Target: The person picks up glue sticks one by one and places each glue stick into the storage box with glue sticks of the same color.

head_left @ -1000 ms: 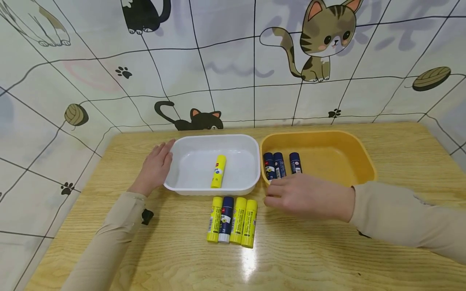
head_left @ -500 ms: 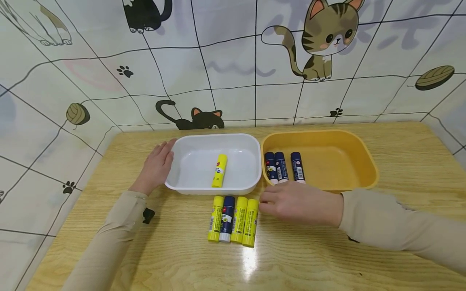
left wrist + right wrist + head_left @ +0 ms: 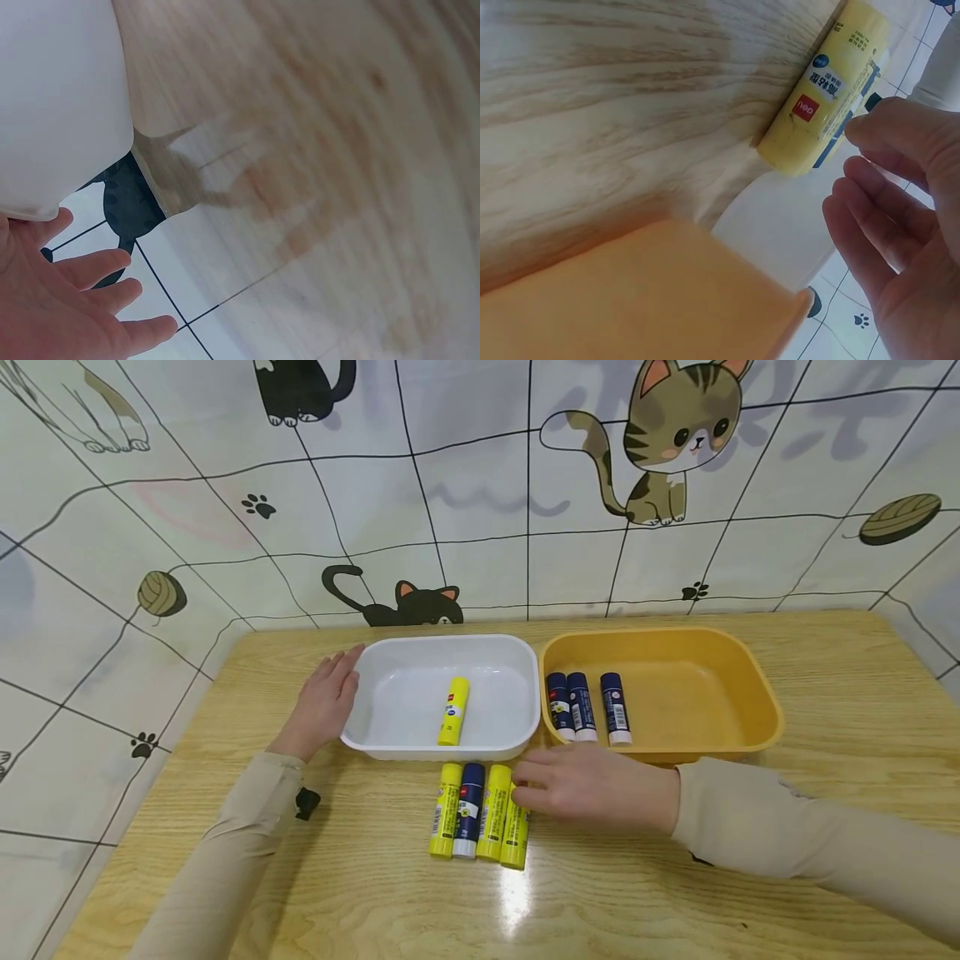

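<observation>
My left hand [image 3: 318, 706] touches the left rim of the white tray [image 3: 397, 693], its fingers extended; in the left wrist view the fingers [image 3: 101, 266] are spread. One yellow glue stick [image 3: 453, 714] lies in that tray. In front of it is a row of glue sticks: yellow [image 3: 446, 810], navy [image 3: 468, 810], yellow [image 3: 492, 814] and, rightmost, yellow [image 3: 516, 839]. My right hand [image 3: 600, 789] is at the rightmost stick, covering part of its upper end. Seen from the right wrist, thumb and fingers are apart beside a yellow glue stick [image 3: 821, 86], gripping nothing.
An orange-yellow tray [image 3: 690, 693] stands right beside the white one, with three navy glue sticks [image 3: 581, 706] at its left. Both trays sit on a wooden table [image 3: 375, 893], toward the wall with cat drawings [image 3: 480, 485].
My right hand has moved left from the front of the orange-yellow tray to the rightmost yellow glue stick. The navy sticks in that tray show more fully. My left hand stays put.
</observation>
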The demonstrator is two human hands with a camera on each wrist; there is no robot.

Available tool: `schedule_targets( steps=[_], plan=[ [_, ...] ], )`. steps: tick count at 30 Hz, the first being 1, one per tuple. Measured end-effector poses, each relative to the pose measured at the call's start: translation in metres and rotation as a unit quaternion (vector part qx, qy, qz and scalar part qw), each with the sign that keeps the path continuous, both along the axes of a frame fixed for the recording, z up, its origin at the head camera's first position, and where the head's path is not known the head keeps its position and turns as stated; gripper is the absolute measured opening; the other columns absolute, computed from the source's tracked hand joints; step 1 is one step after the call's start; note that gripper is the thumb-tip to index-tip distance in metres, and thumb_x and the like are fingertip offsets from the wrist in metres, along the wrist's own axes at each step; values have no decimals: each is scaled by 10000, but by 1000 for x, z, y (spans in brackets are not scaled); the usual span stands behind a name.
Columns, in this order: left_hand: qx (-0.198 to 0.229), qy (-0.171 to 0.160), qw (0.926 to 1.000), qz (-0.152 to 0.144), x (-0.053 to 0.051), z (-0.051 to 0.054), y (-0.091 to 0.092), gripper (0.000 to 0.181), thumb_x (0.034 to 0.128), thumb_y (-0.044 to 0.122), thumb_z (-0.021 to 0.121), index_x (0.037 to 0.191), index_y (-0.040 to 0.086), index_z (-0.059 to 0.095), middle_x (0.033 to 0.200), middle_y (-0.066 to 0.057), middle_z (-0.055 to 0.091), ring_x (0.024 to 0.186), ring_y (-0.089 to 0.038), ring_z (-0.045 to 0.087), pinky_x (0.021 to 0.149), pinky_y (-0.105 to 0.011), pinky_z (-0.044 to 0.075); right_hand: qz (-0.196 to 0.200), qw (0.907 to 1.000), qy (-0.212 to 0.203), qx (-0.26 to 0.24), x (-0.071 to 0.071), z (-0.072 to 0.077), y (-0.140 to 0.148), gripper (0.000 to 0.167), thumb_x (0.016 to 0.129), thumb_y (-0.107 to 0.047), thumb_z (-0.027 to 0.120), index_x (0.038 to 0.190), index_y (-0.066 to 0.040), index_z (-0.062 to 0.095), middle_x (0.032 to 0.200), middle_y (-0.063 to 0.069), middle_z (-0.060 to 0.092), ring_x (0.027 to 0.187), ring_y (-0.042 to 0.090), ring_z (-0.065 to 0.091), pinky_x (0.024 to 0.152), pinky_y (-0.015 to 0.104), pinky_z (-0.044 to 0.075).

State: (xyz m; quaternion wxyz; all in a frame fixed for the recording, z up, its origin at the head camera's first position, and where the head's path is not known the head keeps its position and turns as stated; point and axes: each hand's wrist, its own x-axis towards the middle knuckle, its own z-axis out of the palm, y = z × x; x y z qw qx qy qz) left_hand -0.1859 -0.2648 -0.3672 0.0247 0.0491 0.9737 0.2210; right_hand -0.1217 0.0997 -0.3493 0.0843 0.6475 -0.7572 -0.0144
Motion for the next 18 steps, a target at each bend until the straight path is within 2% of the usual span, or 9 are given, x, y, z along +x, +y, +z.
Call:
schedule_targets(
  steps=[3,9,18],
  plan=[
    [4,-6,10000,7,0,0,0,497,1064,242,247,1531,73,243,1520,-308,214,1398,-497,128,1094,-659,103,36,10000,75,-26,1,-3,-5,208,873,-103,701,1071,-135,645,1106,2,612,998,131,568,853,231,510],
    [2,51,10000,-14,0,-1,-1,493,1061,224,260,1526,62,251,1518,-307,222,1399,-492,136,1103,-643,106,168,9998,95,74,2,-6,-12,235,879,-119,710,1101,-154,642,1123,0,605,1006,135,556,865,248,505],
    [19,22,10000,7,1,1,1,492,1062,222,263,1526,60,249,1520,-297,232,1409,-467,135,1113,-624,102,230,9987,144,441,5,-12,-16,289,895,-191,693,1171,-188,606,1188,-14,599,1098,149,542,945,294,450]
  ],
)
